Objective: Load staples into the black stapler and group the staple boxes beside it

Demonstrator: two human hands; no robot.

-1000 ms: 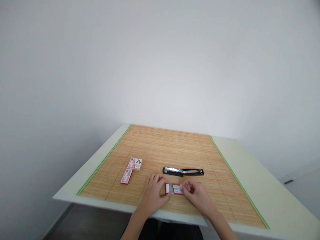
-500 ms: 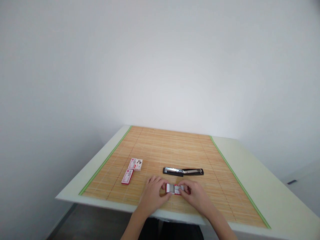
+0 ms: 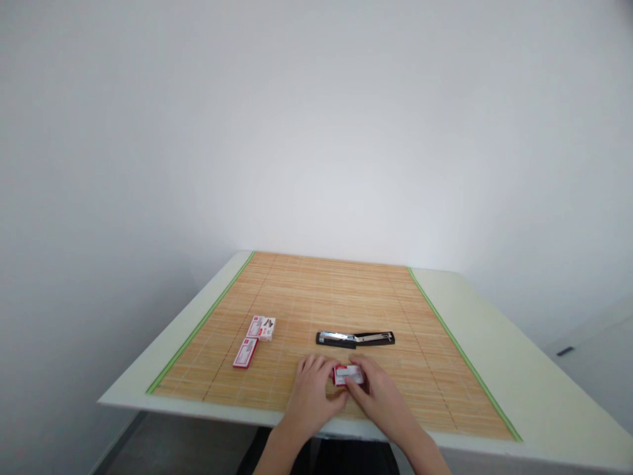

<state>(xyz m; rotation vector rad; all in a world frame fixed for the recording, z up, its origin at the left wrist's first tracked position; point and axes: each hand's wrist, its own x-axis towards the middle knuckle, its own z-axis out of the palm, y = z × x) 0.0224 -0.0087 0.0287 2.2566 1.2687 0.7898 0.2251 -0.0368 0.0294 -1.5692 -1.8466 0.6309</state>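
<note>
Right hand [image 3: 378, 396] pinches small box [image 3: 345, 373], thumb on top; left hand [image 3: 314, 390] curves round its left end, contact unclear; box sits over mat [image 3: 321, 290], near front edge of counter [image 3: 475, 330]; stapler [image 3: 355, 339] lies spread open just beyond, touched by neither; spare boxes [image 3: 245, 353] lie at left; opening stapler looks done; box work seems unfinished; loading cannot be told.
</note>
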